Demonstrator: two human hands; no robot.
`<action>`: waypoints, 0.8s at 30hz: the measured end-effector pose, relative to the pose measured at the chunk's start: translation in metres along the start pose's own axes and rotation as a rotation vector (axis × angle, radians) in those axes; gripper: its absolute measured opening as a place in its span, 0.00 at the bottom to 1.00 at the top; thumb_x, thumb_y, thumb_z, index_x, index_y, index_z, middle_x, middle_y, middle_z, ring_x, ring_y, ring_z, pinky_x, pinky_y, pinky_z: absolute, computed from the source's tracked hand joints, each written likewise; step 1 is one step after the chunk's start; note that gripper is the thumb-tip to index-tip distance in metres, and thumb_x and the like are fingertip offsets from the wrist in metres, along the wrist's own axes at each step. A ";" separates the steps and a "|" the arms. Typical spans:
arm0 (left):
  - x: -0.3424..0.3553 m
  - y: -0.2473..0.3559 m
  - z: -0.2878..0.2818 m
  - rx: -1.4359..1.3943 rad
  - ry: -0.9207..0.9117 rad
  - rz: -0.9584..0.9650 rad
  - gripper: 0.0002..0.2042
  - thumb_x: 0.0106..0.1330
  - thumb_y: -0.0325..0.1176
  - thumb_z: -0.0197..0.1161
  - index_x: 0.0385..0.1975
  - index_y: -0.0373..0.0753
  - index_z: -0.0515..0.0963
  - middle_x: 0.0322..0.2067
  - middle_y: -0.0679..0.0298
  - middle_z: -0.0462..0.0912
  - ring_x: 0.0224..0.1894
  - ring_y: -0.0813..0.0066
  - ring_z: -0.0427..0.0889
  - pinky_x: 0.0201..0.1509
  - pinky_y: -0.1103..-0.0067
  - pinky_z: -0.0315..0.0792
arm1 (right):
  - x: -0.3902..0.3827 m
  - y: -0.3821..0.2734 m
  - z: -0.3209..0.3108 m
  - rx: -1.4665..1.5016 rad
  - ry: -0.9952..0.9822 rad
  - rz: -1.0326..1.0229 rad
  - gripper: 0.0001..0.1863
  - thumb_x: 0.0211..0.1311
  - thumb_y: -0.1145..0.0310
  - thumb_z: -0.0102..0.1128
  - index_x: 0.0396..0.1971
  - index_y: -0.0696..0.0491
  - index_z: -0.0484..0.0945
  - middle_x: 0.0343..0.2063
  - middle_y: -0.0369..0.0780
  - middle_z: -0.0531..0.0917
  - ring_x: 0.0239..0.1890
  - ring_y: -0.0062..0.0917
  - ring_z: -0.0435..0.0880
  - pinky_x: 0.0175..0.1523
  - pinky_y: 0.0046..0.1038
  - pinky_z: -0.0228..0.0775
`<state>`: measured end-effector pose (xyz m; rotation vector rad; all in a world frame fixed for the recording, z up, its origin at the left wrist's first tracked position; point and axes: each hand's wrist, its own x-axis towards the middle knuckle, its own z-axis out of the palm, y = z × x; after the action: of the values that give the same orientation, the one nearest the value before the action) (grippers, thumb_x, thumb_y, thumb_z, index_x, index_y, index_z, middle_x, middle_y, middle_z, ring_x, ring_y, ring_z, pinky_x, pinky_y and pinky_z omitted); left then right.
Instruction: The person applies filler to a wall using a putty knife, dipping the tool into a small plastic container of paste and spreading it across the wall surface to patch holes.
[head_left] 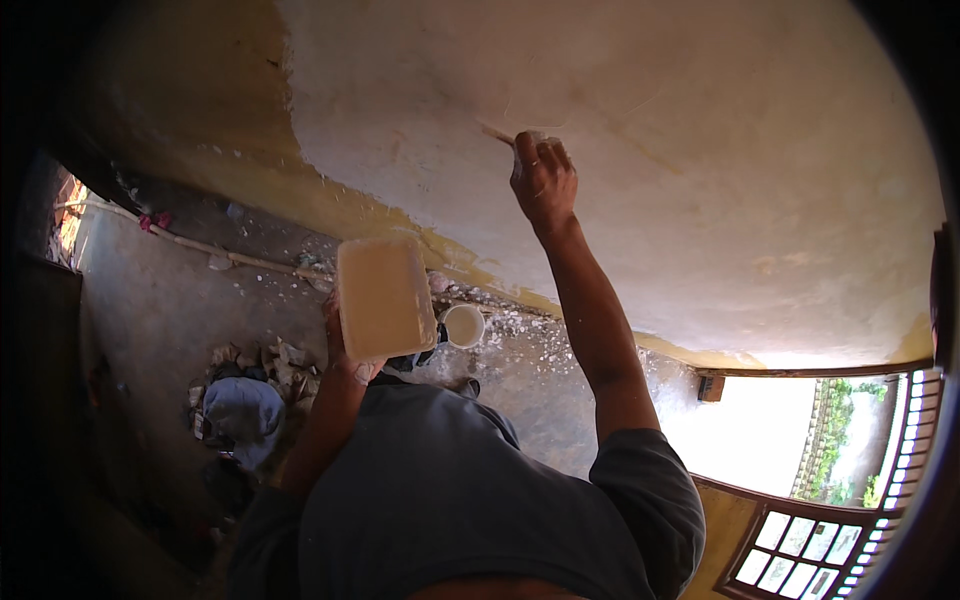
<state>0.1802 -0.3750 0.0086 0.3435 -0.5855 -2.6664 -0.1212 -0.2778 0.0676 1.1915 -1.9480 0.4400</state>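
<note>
My left hand (pixel 365 370), closed and mostly hidden, holds up a rounded rectangular tub (pixel 385 358) from below and its left side. A smooth beige surface fills most of the tub's outline. My right arm reaches up to the wall (pixel 660 120), where my right hand (pixel 545 180) is closed around a slim tool (pixel 497 134). The tool's thin brownish end sticks out to the left of my fingers, against the wall; its kind cannot be made out. Whitish smears mark my fingers. Pale coating covers most of the wall, with a ragged border against yellow-brown wall at the left and bottom.
Below on the white-spattered floor (pixel 530 400) stands a white bucket (pixel 464 326). A long pole (pixel 230 255) lies along the wall's foot. Bluish cloth (pixel 243 415) and crumpled bags (pixel 290 365) are heaped at the left. At the right are a bright doorway and a paned window (pixel 800 545).
</note>
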 end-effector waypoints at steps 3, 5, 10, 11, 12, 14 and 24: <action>0.000 -0.008 -0.026 -0.001 -0.038 0.020 0.28 0.70 0.55 0.50 0.61 0.42 0.68 0.52 0.61 0.78 0.52 0.63 0.81 0.52 0.62 0.80 | 0.041 0.009 -0.032 0.029 0.099 0.042 0.09 0.53 0.76 0.65 0.32 0.50 0.75 0.25 0.44 0.80 0.31 0.42 0.81 0.33 0.41 0.75; 0.000 -0.016 -0.049 -0.028 -0.072 0.020 0.29 0.71 0.56 0.49 0.64 0.43 0.66 0.55 0.61 0.77 0.55 0.62 0.79 0.56 0.62 0.78 | 0.068 0.019 -0.056 -0.054 0.168 0.028 0.07 0.55 0.75 0.63 0.32 0.49 0.74 0.23 0.42 0.80 0.29 0.40 0.81 0.31 0.39 0.76; 0.000 -0.029 -0.093 -0.067 0.031 0.002 0.29 0.71 0.58 0.49 0.64 0.45 0.66 0.57 0.63 0.75 0.58 0.62 0.77 0.58 0.62 0.76 | 0.113 0.034 -0.115 0.148 0.554 0.090 0.07 0.61 0.70 0.67 0.30 0.53 0.75 0.29 0.43 0.85 0.31 0.35 0.85 0.34 0.32 0.78; -0.002 -0.025 -0.076 -0.084 0.007 -0.012 0.29 0.70 0.58 0.50 0.64 0.45 0.66 0.57 0.63 0.75 0.58 0.62 0.77 0.58 0.62 0.76 | 0.108 0.032 -0.121 0.196 0.562 0.116 0.07 0.61 0.71 0.67 0.31 0.55 0.76 0.30 0.42 0.85 0.32 0.33 0.86 0.35 0.32 0.78; -0.003 -0.023 -0.072 -0.103 0.010 -0.024 0.29 0.70 0.58 0.50 0.64 0.46 0.66 0.57 0.64 0.75 0.58 0.62 0.77 0.58 0.62 0.76 | 0.098 0.027 -0.120 0.213 0.502 0.130 0.06 0.61 0.72 0.66 0.33 0.55 0.77 0.31 0.42 0.85 0.32 0.34 0.85 0.36 0.32 0.78; -0.005 -0.021 -0.068 -0.143 0.037 -0.053 0.29 0.71 0.58 0.50 0.64 0.46 0.67 0.57 0.63 0.75 0.58 0.62 0.76 0.58 0.62 0.76 | 0.058 0.011 -0.100 0.216 0.320 0.119 0.05 0.61 0.73 0.65 0.35 0.54 0.79 0.32 0.43 0.84 0.31 0.37 0.84 0.37 0.33 0.78; 0.003 -0.018 -0.054 -0.115 0.106 -0.034 0.26 0.72 0.54 0.48 0.62 0.44 0.69 0.55 0.62 0.77 0.55 0.63 0.79 0.55 0.63 0.78 | -0.116 0.013 0.034 0.004 -0.139 0.147 0.13 0.53 0.76 0.61 0.40 0.49 0.82 0.41 0.40 0.82 0.44 0.39 0.80 0.47 0.40 0.74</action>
<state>0.1886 -0.3801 -0.0476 0.4620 -0.3959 -2.6807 -0.1194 -0.2251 -0.0414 1.1109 -2.1647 0.4477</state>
